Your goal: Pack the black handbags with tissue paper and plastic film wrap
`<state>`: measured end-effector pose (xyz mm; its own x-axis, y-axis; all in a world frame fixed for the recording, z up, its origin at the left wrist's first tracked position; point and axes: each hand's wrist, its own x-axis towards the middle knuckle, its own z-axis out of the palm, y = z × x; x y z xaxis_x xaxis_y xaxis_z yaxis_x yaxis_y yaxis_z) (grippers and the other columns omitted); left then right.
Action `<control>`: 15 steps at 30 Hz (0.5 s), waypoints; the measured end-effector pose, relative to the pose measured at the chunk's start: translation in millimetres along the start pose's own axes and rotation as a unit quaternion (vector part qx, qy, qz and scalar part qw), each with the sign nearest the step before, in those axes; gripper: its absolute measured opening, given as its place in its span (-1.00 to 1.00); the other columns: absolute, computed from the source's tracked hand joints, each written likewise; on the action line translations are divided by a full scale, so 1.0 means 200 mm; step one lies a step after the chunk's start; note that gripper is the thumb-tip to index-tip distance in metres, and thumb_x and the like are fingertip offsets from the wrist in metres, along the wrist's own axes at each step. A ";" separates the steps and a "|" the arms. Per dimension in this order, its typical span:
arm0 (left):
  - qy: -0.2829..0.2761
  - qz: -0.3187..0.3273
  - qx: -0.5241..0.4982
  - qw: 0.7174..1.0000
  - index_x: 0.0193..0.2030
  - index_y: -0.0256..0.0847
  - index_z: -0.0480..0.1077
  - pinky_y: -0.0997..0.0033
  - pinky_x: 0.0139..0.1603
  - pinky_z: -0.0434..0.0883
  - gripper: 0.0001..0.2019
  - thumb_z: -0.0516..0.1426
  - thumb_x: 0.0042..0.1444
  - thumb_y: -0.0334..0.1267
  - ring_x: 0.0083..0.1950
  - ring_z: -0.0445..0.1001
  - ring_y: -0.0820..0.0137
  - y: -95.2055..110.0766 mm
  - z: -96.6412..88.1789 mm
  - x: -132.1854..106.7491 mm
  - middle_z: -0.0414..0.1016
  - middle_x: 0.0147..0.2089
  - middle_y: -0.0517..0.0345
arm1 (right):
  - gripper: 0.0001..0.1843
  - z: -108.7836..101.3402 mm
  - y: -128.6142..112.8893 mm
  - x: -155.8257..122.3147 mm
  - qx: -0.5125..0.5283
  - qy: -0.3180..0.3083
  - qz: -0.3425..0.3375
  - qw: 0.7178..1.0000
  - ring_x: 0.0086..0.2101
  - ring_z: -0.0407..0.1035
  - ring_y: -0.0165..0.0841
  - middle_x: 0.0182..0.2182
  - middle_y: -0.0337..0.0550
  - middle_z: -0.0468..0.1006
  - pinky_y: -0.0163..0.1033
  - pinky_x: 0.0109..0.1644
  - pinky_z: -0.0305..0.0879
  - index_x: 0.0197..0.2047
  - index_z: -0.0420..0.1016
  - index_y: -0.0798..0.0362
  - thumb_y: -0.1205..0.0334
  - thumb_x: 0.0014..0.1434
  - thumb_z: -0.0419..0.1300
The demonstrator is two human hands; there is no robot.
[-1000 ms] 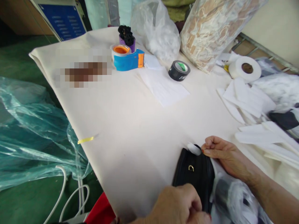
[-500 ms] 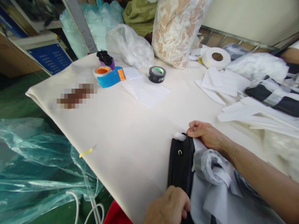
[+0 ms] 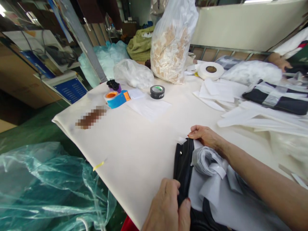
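Note:
A black bag (image 3: pixel 184 160) with a small metal ring fitting lies near the table's front edge. My right hand (image 3: pixel 208 138) pinches its far corner, thumb and fingertips closed on the edge. Lower down, my left hand (image 3: pixel 166 205) grips the near part of the black side, fingers on the outer face and thumb on the inner. A rolled bundle of greyish-white wrapping (image 3: pixel 208 160) rests on the bag beside my right wrist. Loose sheets of the same pale wrapping cover the bag's right side. A white tab (image 3: pixel 182 140) pokes out by the far corner.
Tape rolls, one black (image 3: pixel 157 92) and one orange and blue (image 3: pixel 117 98), stand farther back. Behind them is a tall clear bag of tags (image 3: pixel 168 54). White strips (image 3: pixel 260 118) and a wrapped black bundle (image 3: pixel 276 98) lie right. Another person's hand (image 3: pixel 280 62) shows far right. Green plastic (image 3: pixel 55 189) hangs at left.
The view has tipped upward. My left hand has opened out from a curled pose and taken hold of the bag's side. The black side now leans and creases more; my right hand keeps its pinch.

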<state>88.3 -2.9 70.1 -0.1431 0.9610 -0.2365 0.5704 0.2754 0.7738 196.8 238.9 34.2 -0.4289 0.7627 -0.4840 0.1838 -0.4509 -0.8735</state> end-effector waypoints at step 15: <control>-0.093 -0.122 -0.040 0.987 -0.37 -0.19 0.17 0.43 -0.40 0.14 -0.79 -0.04 0.12 -0.08 -0.38 0.28 0.39 0.09 -0.04 0.22 0.28 -0.46 0.24 | -0.85 0.03 0.00 -0.01 -0.047 -0.009 -0.027 0.999 -0.57 0.27 -0.53 -0.53 -0.36 0.35 -0.37 -0.49 0.28 -0.34 0.35 0.15 0.24 0.22 0.12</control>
<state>85.7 44.0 77.5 -0.1144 0.8466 -0.5199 0.4707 0.5070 0.7220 192.4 235.4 36.2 -0.4564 0.7758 -0.4357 0.2412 -0.3635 -0.8998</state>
